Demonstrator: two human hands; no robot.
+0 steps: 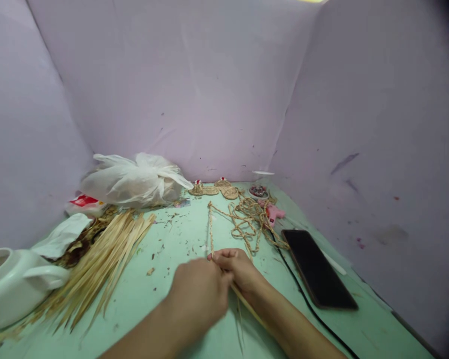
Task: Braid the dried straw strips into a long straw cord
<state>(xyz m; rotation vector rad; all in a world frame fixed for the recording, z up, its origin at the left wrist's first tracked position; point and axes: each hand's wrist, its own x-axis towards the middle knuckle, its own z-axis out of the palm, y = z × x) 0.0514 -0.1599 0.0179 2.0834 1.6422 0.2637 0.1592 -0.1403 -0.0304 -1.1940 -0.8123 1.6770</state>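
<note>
A thin straw braid (210,227) runs from my fingers away across the green tabletop. My right hand (241,269) pinches the near end of this braid between thumb and fingers. Close against it, my left hand (200,289) is curled shut over the loose straw strands (254,313) at the same spot; its fingertips are partly hidden and slightly blurred. These unbraided strands trail toward me beneath my right wrist. From its far end the braid bends right into a tangled heap of braided straw cord (245,219).
To the left lie a bundle of straw strips (97,264), a white ceramic pot (18,284) and a white plastic bag (134,179). Woven straw pieces (228,191) sit at the back. On the right are a pink glue gun (275,213), a black cable (303,294) and a phone (318,269).
</note>
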